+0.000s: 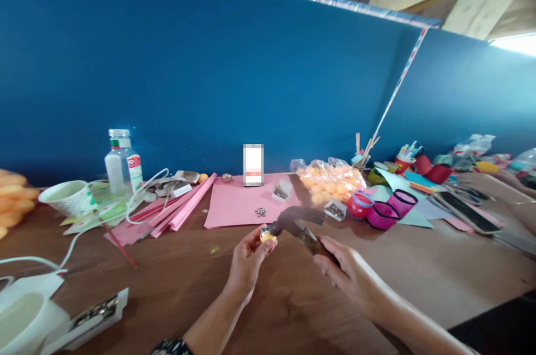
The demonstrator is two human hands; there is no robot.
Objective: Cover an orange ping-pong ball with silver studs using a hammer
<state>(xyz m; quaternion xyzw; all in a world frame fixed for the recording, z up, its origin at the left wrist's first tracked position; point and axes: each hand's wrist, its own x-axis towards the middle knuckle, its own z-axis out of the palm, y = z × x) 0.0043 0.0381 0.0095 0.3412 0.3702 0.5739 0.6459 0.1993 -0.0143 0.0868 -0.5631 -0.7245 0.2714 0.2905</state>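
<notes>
over brown table, left hand pinches yellow ball; right hand grips hammer against it

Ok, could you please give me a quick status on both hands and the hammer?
Left hand pinching small orange ball. Right hand gripping dark curved-head hammer, head at ball. Brown wooden table beneath; pink paper sheet behind.

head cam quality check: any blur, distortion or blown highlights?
Head view: strong wide-angle warp, the blue wall edges bow and tilt; window strip at upper right blown out; hammer smeared by motion blur; left hand and right hand fairly sharp; white cup at bottom left soft.
</notes>
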